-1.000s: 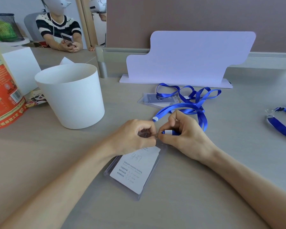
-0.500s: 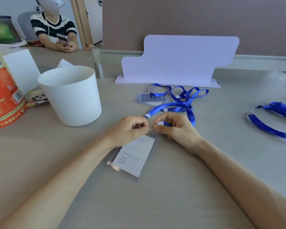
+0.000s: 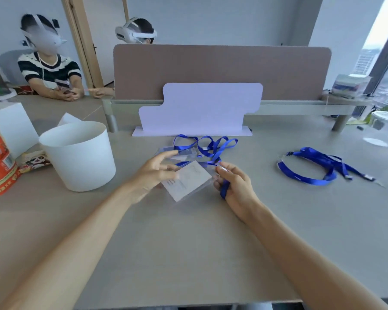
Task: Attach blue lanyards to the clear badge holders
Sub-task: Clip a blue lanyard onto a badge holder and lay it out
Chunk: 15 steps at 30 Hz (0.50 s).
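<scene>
The clear badge holder, white card inside, hangs tilted just above the desk between both hands. The right hand is closed around the blue lanyard and pinches the holder's top corner; the left hand is spread open against its left edge, blurred, so I cannot tell whether it touches. To finish well, I'd keep the strap taut and check the clip sits fully through the slot (that joint is hidden). A spare lanyard lies well apart to the right.
</scene>
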### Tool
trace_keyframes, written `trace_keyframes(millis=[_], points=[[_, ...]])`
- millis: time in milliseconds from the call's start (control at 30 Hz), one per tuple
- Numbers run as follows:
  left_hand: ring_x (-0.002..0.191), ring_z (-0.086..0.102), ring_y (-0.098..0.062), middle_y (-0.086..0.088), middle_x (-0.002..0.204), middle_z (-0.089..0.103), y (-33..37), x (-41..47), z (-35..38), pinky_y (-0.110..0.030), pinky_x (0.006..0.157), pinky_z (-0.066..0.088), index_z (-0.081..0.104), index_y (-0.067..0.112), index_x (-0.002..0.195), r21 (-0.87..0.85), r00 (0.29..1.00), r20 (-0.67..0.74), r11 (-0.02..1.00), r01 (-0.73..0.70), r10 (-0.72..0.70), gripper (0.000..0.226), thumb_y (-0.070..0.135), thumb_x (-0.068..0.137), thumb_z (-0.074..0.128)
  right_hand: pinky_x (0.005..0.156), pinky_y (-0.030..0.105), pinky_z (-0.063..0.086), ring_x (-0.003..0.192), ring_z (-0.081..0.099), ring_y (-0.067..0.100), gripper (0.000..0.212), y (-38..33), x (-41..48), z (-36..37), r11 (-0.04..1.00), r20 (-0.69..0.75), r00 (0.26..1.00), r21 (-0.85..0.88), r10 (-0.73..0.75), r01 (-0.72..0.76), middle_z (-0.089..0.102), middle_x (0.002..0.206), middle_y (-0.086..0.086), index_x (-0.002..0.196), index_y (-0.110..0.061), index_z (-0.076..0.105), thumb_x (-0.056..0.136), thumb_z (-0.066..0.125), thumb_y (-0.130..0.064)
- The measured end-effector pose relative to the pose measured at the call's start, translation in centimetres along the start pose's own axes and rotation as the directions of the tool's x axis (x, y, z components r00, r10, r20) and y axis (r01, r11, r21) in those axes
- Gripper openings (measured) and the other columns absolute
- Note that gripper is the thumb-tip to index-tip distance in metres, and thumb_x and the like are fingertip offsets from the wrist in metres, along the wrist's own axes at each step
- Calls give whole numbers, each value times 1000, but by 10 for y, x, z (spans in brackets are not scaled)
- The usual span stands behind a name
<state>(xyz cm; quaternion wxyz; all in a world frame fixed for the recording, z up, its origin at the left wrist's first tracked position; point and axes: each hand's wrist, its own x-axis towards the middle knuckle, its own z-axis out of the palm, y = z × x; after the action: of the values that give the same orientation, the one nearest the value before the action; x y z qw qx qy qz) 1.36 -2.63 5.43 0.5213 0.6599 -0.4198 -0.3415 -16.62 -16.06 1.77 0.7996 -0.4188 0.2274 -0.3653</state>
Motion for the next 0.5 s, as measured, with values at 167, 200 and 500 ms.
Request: trace_keyframes(millis=[167, 200, 500], points=[[103, 67, -19, 8, 104, 73, 23, -4, 26, -33, 82, 52, 54, 30, 130, -169, 995, -100, 985, -33, 16, 62, 13, 75, 77, 66, 31, 41, 63, 62, 15, 11, -33, -38, -12, 959, 58, 998, -281, 1, 15, 67, 78, 2, 89, -11, 69, 90, 67, -22], [106, 66, -19, 7, 106, 72, 29, -5, 32, -33, 86, 51, 56, 30, 128, -184, 992, -123, 982, -44, 21, 62, 17, 72, 80, 68, 35, 40, 63, 60, 17, 13, -41, -47, -13, 928, 83, 997, -371, -7, 37, 66, 74, 2, 86, -10, 71, 88, 69, -23], [71, 61, -19, -2, 98, 68, 92, -3, 103, -30, 60, 44, 52, 20, 126, -342, 990, -110, 932, -117, 84, 51, 25, 80, 74, 69, 28, 51, 68, 71, 11, 14, -109, -98, -26, 855, -107, 957, -484, -268, 185, 75, 89, 5, 94, -4, 71, 92, 63, -16]])
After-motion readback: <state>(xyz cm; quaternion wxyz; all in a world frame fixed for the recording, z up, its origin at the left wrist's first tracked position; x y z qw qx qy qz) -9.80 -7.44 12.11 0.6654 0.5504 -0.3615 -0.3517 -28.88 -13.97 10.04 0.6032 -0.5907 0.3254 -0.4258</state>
